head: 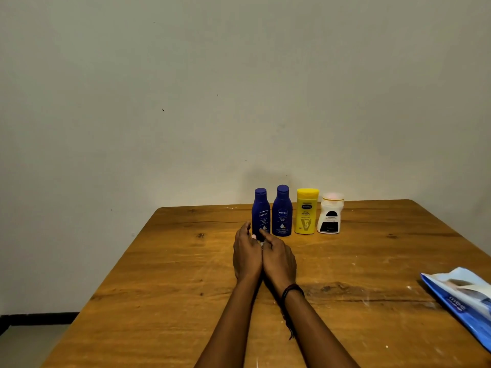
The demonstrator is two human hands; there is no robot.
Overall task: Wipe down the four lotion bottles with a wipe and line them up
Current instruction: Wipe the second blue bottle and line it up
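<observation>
Four lotion bottles stand in a row at the far side of the wooden table (159, 261): a dark blue bottle (260, 208), a second dark blue bottle (282, 211), a yellow bottle (307, 211) and a short white bottle (329, 215). My left hand (247, 252) and my right hand (279, 257) rest side by side just in front of the leftmost blue bottle. The left hand's fingers curve loosely beside that bottle's base. The right hand's fingers are curled, and a small white bit of wipe (262, 244) shows between the two hands. The bottle's base is hidden behind the fingers.
A blue and white pack of wipes (462, 296) lies at the table's right edge, partly out of frame. A plain wall rises directly behind the bottles. The table's left edge drops to the floor.
</observation>
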